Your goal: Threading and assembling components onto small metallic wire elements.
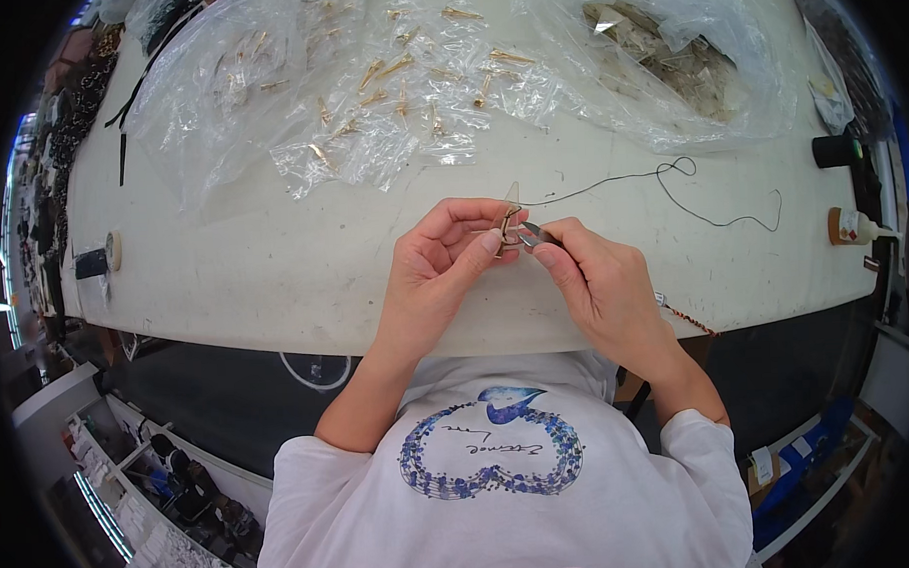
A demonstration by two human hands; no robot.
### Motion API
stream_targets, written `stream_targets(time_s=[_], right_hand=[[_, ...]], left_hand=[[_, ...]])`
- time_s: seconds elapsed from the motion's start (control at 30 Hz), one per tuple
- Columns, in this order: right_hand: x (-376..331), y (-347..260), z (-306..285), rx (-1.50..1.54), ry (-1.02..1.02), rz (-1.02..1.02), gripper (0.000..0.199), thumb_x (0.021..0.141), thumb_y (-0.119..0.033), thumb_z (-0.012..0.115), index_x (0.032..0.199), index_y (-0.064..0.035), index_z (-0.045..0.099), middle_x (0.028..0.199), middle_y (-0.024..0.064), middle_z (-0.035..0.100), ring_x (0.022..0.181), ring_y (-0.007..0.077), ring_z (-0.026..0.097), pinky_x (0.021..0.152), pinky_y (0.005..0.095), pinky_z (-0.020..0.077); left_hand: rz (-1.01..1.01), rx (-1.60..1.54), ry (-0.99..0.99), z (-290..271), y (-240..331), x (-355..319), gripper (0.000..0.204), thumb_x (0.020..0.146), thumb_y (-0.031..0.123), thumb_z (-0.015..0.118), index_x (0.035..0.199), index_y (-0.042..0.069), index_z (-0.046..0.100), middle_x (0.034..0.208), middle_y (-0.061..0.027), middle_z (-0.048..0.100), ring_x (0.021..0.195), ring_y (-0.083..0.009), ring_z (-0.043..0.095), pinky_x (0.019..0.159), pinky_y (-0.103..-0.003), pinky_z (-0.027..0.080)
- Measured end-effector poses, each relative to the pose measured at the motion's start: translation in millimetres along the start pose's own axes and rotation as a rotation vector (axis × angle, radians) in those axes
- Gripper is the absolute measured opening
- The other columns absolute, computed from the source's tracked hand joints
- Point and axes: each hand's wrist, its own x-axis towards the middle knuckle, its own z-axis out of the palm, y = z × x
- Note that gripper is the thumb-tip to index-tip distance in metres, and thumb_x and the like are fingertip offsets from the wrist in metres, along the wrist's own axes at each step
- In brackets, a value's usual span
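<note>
Above the near half of the table, my left hand [436, 270] pinches a small gold-brown piece [506, 225] between thumb and fingers. A clear pointed tip sticks up from this piece; its exact kind is too small to tell. My right hand [607, 284] is closed round small nippers [536, 233] with short dark metal jaws. Those jaws are right beside the held piece, at my left fingertips. The nippers' handles are hidden in my palm. A thin dark thread [611, 181] trails from near the piece to the right over the tabletop.
Small clear bags with gold clip-like pieces [397, 66] cover the far middle of the white table [244, 281]. Large clear plastic bags [758, 83] lie either side. At the right edge are a black spool [836, 151] and a bottle [853, 226]; a tape roll [113, 251] is left.
</note>
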Motion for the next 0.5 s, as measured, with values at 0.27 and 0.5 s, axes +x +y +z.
stream_targets(time_s=[0.27, 0.5], right_hand=[[5.9, 4.5, 4.0, -0.029, 0.016, 0.021, 0.017, 0.097, -0.021, 0.057, 0.098, -0.0043, 0.059, 0.069, 0.0135, 0.062, 0.058, 0.0314, 0.06, 0.051, 0.0387, 0.0437], [11.1, 4.6, 2.7, 0.094, 0.009, 0.051, 0.019, 0.099, -0.021, 0.054, 0.095, -0.0027, 0.059, 0.067, 0.015, 0.059, 0.058, 0.0322, 0.059, 0.052, 0.0387, 0.0421]], left_hand=[[0.096, 0.087, 0.024, 4.1, -7.6, 0.2, 0.025, 0.096, 0.001, 0.055, 0.121, -0.005, 0.056, 0.114, -0.0102, 0.066, 0.105, -0.0143, 0.063, 0.089, -0.029, 0.053], [0.07, 0.07, 0.007, 3.5, -9.3, -1.0, 0.025, 0.096, 0.001, 0.056, 0.12, -0.006, 0.057, 0.113, -0.0107, 0.066, 0.105, -0.0149, 0.064, 0.089, -0.029, 0.054]])
